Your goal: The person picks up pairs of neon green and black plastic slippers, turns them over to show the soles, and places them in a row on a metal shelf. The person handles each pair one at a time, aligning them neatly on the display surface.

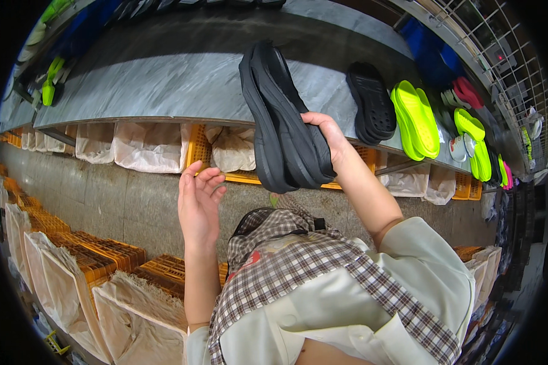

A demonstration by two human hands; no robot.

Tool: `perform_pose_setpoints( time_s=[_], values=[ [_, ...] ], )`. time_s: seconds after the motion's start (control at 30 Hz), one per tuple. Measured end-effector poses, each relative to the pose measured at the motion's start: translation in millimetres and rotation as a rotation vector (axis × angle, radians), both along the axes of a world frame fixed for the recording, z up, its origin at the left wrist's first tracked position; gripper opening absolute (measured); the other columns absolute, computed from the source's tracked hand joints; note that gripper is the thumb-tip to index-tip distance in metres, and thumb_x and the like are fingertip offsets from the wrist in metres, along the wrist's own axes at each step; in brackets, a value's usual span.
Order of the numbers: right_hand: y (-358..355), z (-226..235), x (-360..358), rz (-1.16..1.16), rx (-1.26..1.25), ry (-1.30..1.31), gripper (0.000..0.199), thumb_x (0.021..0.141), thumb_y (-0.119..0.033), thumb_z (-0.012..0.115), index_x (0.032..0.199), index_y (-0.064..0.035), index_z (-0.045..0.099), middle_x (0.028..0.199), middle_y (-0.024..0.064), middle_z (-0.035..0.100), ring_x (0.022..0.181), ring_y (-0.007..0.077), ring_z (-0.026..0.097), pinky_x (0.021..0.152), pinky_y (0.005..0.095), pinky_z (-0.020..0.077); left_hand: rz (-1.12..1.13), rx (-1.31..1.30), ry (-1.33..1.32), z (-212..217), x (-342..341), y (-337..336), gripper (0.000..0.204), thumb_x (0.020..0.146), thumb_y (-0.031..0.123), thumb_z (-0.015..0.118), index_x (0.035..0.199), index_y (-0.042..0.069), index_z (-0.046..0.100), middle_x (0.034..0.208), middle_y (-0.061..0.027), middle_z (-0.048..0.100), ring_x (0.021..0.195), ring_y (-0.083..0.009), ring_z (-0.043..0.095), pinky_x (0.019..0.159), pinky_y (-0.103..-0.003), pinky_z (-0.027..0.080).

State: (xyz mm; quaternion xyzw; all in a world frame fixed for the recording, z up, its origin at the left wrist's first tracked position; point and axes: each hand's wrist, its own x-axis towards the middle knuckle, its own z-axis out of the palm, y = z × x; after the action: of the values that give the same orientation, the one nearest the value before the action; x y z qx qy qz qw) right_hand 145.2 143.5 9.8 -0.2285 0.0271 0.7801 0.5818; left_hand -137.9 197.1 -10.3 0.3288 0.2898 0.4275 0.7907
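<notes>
My right hand (pixel 331 132) grips a pair of black foam clogs (pixel 273 121), pressed together on edge, with the thumb on their near upper side. Their far ends overlap the grey table; their near ends hang past its front edge. The fingers underneath are hidden. To the left of the clogs, my left hand (pixel 200 204) is raised with loosely bent fingers apart, touching nothing. On the table to the right lie another pair of black clogs (pixel 371 104) with holes in the upper and a neon-yellow pair (pixel 415 120).
The grey table (pixel 158 88) spans the far side. More neon-yellow clogs (pixel 480 159), a white roll (pixel 461 148) and pink footwear (pixel 467 92) stand at the right, by a wire rack (pixel 499 36). Lined orange crates (pixel 196 146) sit beneath; others (pixel 112 249) stand lower left.
</notes>
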Motion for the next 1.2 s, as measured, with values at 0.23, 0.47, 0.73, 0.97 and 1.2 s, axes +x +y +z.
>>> perform_pose_setpoints(
  time_s=[0.23,0.47,0.73,0.97,1.2],
  values=[
    [14,17,105,-0.187,-0.234,-0.845,0.049,0.083,-0.006,0.051,0.131,-0.0035,0.043,0.112,0.0216,0.06,0.094,0.0323,0.065,0.083,0.0454,0.054,-0.035,0.035,0.02,-7,-7,7,0.038,0.1,0.034,0.04,0.126,0.006,0.043,0.106,-0.0081,0.059,0.096,-0.0176,0.057,0.081,-0.033,0.047],
    [23,-5,173,-0.194,-0.675,-0.956,0.029,0.087,-0.011,0.051,0.109,0.0067,0.058,0.103,0.0196,0.065,0.097,0.031,0.064,0.089,0.0436,0.0508,-0.031,-0.01,0.052,-17,-31,3,0.035,0.1,0.031,0.043,0.125,0.007,0.044,0.105,-0.0067,0.059,0.093,-0.0168,0.057,0.08,-0.032,0.046],
    [36,-2,186,0.096,-0.658,-2.056,0.072,0.08,-0.026,0.068,0.136,0.0064,0.037,0.134,0.023,0.047,0.122,0.035,0.048,0.099,0.0418,0.0391,0.036,-0.084,0.065,-39,-93,3,0.03,0.096,0.021,0.05,0.122,0.007,0.046,0.104,-0.0091,0.059,0.093,-0.0181,0.057,0.08,-0.032,0.046],
    [45,-2,141,0.089,-0.68,-2.571,0.051,0.081,-0.043,0.062,0.116,-0.0054,0.063,0.121,0.022,0.058,0.112,0.0392,0.054,0.098,0.0418,0.0415,0.1,-0.087,0.111,-48,-154,0,0.029,0.096,0.023,0.05,0.121,0.009,0.046,0.104,-0.0061,0.06,0.091,-0.0162,0.058,0.078,-0.031,0.047],
    [63,-15,107,0.812,-0.535,-2.648,0.042,0.074,-0.027,0.069,0.116,-0.0247,0.065,0.133,0.01,0.048,0.119,0.0384,0.047,0.096,0.0485,0.0431,0.079,-0.179,0.123,-56,-162,20,0.021,0.095,0.015,0.052,0.114,0.007,0.05,0.098,-0.0073,0.061,0.087,-0.0163,0.059,0.076,-0.029,0.047]
  ],
)
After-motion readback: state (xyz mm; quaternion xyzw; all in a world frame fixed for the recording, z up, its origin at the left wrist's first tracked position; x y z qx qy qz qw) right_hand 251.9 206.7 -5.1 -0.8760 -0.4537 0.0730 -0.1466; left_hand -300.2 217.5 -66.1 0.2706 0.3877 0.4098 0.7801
